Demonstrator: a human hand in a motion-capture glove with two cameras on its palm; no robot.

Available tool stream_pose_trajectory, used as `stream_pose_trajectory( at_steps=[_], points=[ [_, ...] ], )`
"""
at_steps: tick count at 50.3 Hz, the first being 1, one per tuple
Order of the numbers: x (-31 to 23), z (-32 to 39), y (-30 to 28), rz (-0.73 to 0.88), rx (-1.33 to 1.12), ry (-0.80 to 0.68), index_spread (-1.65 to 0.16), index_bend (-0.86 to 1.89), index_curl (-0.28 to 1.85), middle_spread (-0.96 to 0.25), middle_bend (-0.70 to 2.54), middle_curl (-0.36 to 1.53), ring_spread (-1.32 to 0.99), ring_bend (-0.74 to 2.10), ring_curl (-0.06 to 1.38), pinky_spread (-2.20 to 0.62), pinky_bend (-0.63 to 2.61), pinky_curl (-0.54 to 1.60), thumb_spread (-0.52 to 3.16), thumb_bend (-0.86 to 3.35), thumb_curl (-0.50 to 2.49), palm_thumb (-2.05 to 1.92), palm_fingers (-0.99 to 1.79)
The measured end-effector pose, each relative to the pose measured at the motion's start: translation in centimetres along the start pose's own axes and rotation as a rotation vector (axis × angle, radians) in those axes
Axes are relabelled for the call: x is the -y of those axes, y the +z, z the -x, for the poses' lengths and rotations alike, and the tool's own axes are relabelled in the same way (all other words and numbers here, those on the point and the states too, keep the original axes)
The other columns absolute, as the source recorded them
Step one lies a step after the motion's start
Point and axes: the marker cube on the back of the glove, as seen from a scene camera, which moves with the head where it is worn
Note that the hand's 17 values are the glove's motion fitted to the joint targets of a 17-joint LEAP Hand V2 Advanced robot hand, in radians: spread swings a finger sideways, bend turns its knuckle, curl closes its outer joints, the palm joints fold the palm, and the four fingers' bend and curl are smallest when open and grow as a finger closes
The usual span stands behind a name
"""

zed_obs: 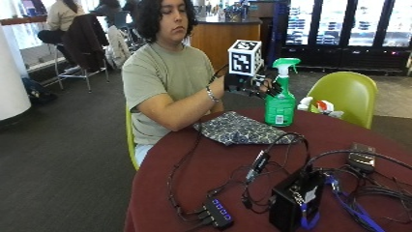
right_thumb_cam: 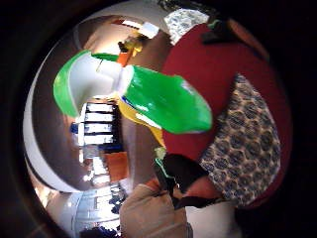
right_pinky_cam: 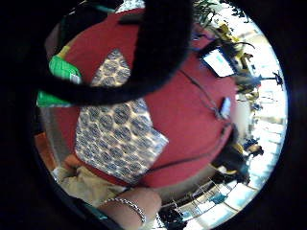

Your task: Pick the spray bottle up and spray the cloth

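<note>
A green spray bottle [zed_obs: 280, 106] with a green trigger head stands upright on the dark red round table [zed_obs: 186, 183]. My gloved right hand [zed_obs: 256, 85] is raised beside the bottle's neck, on the side of the person's body. Its fingers [zed_obs: 274, 89] reach to the neck without being curled round it. A folded blue-patterned cloth [zed_obs: 241, 128] lies flat on the table just in front of the bottle, towards the person. The thumb side palm view shows the bottle [right_thumb_cam: 163, 101] close by, beside the cloth [right_thumb_cam: 242, 148]. The little finger side palm view looks down on the cloth [right_pinky_cam: 115, 139].
Black cables, a USB hub [zed_obs: 219, 212] and a black box [zed_obs: 296, 198] cover the near half of the table. A small dark device [zed_obs: 361, 157] lies at the right. A green chair [zed_obs: 344, 92] stands behind the bottle.
</note>
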Motion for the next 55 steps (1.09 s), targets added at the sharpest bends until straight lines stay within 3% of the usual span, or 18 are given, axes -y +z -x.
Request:
stream_pose_trajectory(
  at_steps=[14, 25, 55],
  points=[
    [-5.5, -1.7, -5.6, -0.125, -0.231, 0.103, -0.41, 0.18, 0.37, -0.03, 0.16, 0.31, -0.06, 0.26, 0.32, 0.24, 0.29, 0.34, 0.92, -0.03, 0.43, 0.42, 0.38],
    [-9.2, -3.8, -8.9, -0.258, -0.280, 0.221, -0.42, 0.18, 0.36, -0.03, 0.17, 0.30, -0.05, 0.25, 0.32, 0.24, 0.25, 0.33, 0.93, -0.03, 0.39, 0.44, 0.38],
    [-13.7, -10.5, -12.2, -0.252, -0.149, 0.348, -0.44, 0.21, 0.35, -0.05, 0.20, 0.31, -0.04, 0.17, 0.28, 0.23, 0.16, 0.31, 0.91, -0.03, 0.36, 0.51, 0.37]
  ],
)
